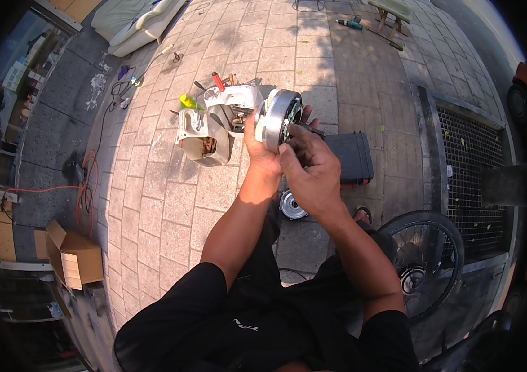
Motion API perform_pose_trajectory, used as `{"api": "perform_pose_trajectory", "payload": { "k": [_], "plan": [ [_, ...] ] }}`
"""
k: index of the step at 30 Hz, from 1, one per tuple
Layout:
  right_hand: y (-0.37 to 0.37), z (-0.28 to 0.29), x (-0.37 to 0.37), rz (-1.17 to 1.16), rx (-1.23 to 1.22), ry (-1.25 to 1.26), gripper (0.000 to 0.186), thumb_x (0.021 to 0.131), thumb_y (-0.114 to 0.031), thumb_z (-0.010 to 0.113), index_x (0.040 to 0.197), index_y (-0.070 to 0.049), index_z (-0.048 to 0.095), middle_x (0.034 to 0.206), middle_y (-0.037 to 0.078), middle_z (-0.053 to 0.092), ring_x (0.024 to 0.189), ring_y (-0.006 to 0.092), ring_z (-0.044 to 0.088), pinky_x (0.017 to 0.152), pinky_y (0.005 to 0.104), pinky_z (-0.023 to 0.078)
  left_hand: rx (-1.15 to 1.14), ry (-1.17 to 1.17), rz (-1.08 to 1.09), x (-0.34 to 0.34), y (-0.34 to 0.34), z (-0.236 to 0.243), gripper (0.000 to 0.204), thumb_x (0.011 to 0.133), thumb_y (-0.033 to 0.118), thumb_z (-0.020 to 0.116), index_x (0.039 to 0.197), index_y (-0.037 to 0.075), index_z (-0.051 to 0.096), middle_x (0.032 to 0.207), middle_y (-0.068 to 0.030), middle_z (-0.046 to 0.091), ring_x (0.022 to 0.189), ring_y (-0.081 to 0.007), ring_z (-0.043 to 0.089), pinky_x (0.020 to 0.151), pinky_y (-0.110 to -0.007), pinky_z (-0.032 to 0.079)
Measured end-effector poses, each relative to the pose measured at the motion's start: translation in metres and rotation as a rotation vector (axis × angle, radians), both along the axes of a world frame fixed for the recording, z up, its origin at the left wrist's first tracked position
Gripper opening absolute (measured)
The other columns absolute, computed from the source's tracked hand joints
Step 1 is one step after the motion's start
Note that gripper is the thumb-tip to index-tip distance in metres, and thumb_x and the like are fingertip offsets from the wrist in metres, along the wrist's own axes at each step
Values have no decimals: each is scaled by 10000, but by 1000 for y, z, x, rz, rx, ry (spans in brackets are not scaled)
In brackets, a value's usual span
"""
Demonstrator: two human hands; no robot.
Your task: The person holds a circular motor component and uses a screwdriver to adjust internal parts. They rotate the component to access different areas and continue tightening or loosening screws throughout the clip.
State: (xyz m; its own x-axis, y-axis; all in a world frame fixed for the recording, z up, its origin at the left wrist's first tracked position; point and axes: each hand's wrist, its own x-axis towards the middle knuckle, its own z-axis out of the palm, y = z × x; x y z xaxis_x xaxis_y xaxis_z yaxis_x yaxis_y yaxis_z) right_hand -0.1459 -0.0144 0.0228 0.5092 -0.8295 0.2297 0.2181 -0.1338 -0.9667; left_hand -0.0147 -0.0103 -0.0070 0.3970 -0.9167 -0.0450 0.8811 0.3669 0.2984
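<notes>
My left hand (262, 155) is wrapped round a round motor part (271, 127) from below, its fingertips showing past the far right side. The part has a wide silver metal ring, a pale toothed edge on its left and green circuitry inside on its right. My right hand (312, 160) pinches at the lower right of the ring, with the thumb near the rim and the bent fingers at the inner face. Whatever those fingertips grip besides is hidden. Below my hands, on the paving, lies a round silver motor cover (292, 205).
Cut white jugs (204, 146) hold tools, including a red-handled screwdriver (217, 81). A black case (350, 158) stands right of my hands. Nearer lies a bicycle wheel (428, 266) beside a floor grate (471, 161). A cardboard box (77, 257) and orange cord (87, 189) are left.
</notes>
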Motion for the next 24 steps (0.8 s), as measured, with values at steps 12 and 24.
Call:
{"api": "perform_pose_trajectory", "payload": {
  "k": [12, 24],
  "plan": [
    [6, 14, -7, -10, -101, 42, 450, 912, -74, 747, 1327, 70, 648, 1027, 147, 677, 821, 189, 710, 713, 315, 590, -101, 58, -127, 3, 6, -4, 780, 961, 695, 486, 1513, 147, 543, 1433, -282, 595, 1307, -522, 580, 1105, -659, 496],
    [5, 17, -4, -58, -128, 65, 453, 916, -113, 734, 1324, 62, 642, 1014, 162, 681, 802, 234, 710, 721, 364, 586, -121, 141, -243, 2, 6, -12, 786, 935, 717, 508, 1491, 168, 587, 1493, -291, 540, 1344, -573, 518, 1057, -677, 518]
  ]
}}
